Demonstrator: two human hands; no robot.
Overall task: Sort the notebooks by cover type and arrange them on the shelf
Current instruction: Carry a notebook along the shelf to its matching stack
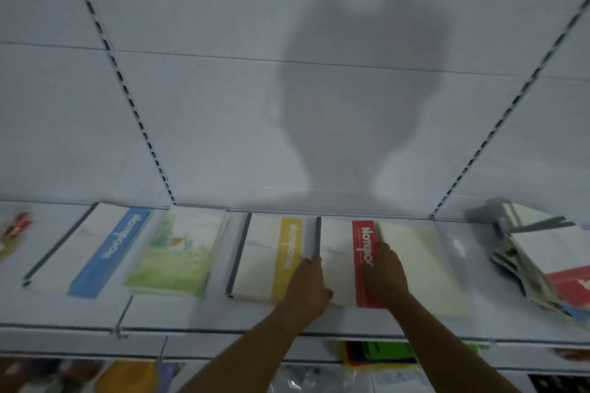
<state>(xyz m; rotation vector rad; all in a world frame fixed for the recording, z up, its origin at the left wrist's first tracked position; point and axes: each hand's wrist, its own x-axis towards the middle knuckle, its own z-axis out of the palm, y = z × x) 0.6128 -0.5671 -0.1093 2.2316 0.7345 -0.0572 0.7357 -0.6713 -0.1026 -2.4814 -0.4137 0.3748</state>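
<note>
Several notebooks lie flat in a row on the white shelf [198,313]. From the left: a blue-striped notebook [86,249], a green painted-cover notebook [178,252], a yellow-striped notebook [268,255] and a red-striped notebook [341,258]. A plain cream notebook [421,265] lies just right of the red-striped one. My left hand [308,287] grips the red-striped notebook at its dark spine edge. My right hand [384,274] rests with fingers spread on its red stripe, touching the cream cover's left edge.
A loose, tilted pile of notebooks [542,258] sits at the right end of the shelf. A small red item [17,225] lies at the far left. Coloured goods [380,352] show on the shelf below. The white back panel has slotted uprights.
</note>
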